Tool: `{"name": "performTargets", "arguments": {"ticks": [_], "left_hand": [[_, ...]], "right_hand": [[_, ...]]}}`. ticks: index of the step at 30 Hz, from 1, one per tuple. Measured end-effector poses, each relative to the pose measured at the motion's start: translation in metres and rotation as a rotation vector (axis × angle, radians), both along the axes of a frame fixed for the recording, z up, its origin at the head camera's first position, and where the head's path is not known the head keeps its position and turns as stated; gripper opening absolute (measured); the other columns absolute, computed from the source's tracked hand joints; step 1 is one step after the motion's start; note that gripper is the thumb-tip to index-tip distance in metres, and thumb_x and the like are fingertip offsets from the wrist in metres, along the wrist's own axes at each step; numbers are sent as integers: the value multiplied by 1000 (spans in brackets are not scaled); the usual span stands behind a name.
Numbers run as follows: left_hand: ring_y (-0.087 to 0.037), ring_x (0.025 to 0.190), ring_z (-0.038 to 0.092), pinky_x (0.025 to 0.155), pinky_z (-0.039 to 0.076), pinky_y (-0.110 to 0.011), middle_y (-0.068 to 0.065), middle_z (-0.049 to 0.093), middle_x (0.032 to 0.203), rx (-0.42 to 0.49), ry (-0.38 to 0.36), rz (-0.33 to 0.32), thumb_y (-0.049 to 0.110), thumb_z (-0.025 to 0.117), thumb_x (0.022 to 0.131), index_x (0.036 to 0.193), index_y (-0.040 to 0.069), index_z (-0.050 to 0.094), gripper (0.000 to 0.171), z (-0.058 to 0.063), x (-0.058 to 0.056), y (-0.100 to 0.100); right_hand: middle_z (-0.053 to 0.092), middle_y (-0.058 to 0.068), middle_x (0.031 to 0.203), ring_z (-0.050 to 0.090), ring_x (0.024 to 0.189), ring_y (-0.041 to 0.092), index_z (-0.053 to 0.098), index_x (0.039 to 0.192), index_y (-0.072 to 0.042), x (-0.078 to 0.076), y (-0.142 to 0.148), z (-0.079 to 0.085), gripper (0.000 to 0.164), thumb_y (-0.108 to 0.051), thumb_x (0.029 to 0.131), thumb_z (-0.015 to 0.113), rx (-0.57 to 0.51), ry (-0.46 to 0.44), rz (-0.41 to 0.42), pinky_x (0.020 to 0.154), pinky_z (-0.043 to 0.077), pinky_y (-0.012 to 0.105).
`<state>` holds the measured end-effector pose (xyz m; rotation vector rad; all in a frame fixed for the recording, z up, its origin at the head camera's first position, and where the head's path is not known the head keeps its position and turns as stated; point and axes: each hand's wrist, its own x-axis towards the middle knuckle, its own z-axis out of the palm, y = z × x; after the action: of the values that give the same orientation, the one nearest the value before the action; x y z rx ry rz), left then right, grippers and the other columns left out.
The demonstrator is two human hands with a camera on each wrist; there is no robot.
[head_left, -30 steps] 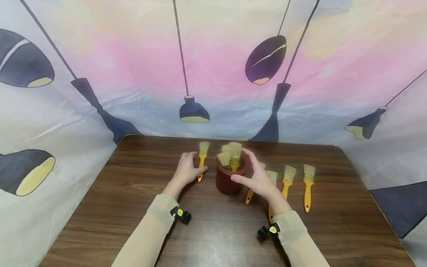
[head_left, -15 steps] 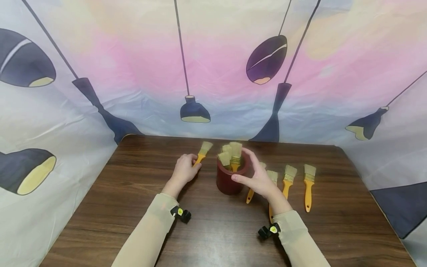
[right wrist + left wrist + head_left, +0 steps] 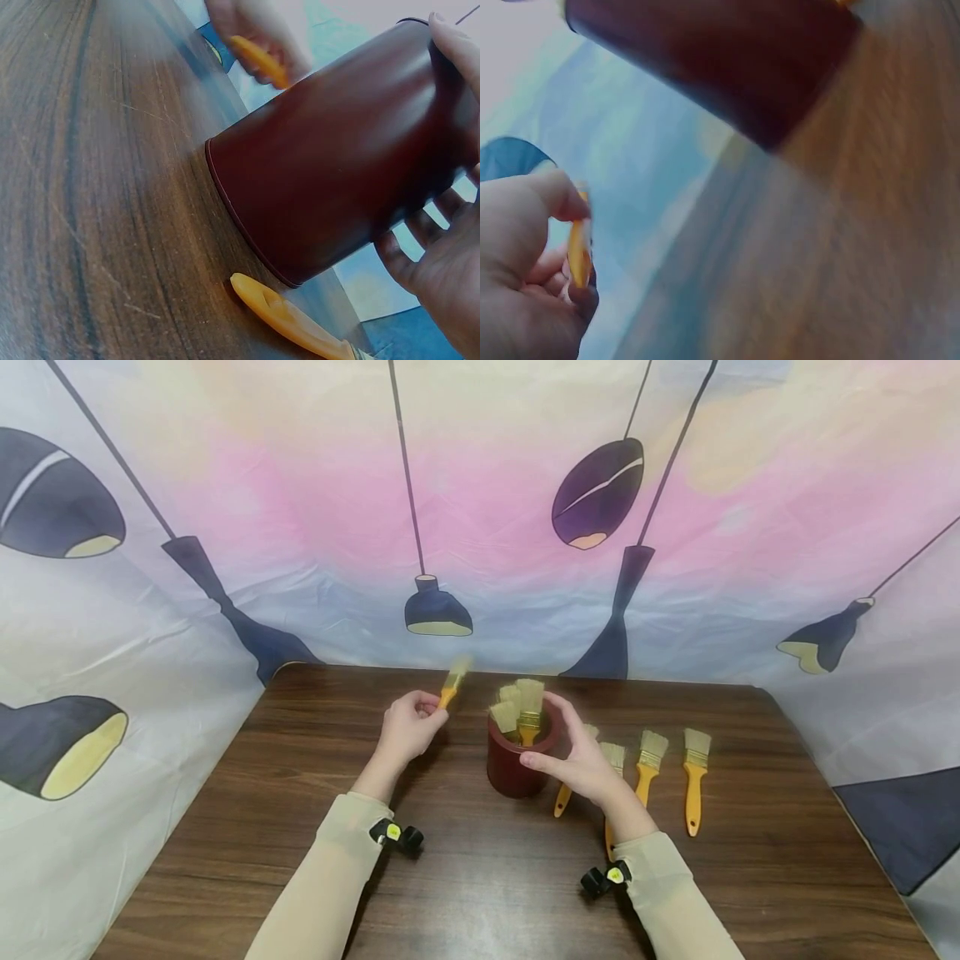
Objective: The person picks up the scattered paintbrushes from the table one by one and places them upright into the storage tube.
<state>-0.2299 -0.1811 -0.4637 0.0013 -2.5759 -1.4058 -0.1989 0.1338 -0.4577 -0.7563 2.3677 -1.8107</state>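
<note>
Brushes (image 3: 529, 697) stand in the cup (image 3: 513, 775) on the surface (image 3: 480, 881). From it: held brush (image 3: 452, 684) at ten o'clock, left hand (image 3: 408, 725) nine, right hand (image 3: 588, 764) three, loose brushes (image 3: 693, 797) three to five.

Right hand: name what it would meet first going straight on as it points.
The cup, almost at once: the right hand curves around it, though the palm's gap is hard to judge.

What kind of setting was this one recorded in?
Probably a makeshift indoor recording booth: a wood-grain table in front of a creased backdrop printed with hanging lamps, and small black cameras on both of the person's wrists.
</note>
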Motion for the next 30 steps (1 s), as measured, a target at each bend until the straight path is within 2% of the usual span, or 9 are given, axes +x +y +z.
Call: {"name": "performTargets", "arguments": {"ticks": [3,6,10,16,19,22,26,30], "left_hand": [[-20,83,63,69,53,-25,-13,71,97,144,52,-32,12,72,93,111,-5,75,25,11,2,4],[-20,83,64,70,54,-25,-15,69,99,273,83,-83,6,70,94,114,-7,73,24,24,5,10],[-22,87,65,73,55,-26,-18,69,102,351,97,-126,1,66,95,116,-8,71,23,42,14,20],[-33,101,71,84,60,-27,-25,73,117,387,154,-204,-1,64,103,110,-11,65,13,62,29,34],[-27,92,73,79,60,-27,-24,75,108,377,212,-222,4,68,106,112,-9,70,14,68,35,39],[-19,83,70,73,58,-26,-25,74,100,377,267,-228,6,71,106,117,-7,74,18,74,41,44],[-17,87,67,75,57,-25,-24,72,104,378,339,-234,4,73,104,123,-6,72,22,78,44,51],[-17,89,65,74,55,-24,-20,71,107,376,388,-230,1,73,103,124,-5,70,23,81,48,56]], "right_hand": [[41,14,170,46,150,33,31,169,-18,0,0,0,98,-22,91,90,-10,-2,7,118,44,56],[42,14,169,49,146,33,31,169,-18,0,0,0,97,-21,91,90,-28,-6,17,114,49,42],[43,15,168,51,143,33,31,169,-18,0,1,-1,97,-21,92,90,-29,-2,17,110,49,30],[43,14,168,52,142,33,32,169,-18,0,0,-1,97,-22,91,90,-13,-4,9,110,50,34],[43,14,168,52,143,33,32,169,-18,0,0,0,97,-22,91,90,-14,-6,10,111,51,37],[43,13,168,51,144,33,32,169,-19,0,0,0,97,-21,91,90,-16,-8,14,114,50,47],[43,11,168,47,149,32,32,169,-22,1,0,1,98,-26,91,91,4,-9,-7,118,44,58],[42,12,169,45,151,33,31,169,-21,1,0,1,99,-30,90,91,22,-4,-19,119,42,61]]}}
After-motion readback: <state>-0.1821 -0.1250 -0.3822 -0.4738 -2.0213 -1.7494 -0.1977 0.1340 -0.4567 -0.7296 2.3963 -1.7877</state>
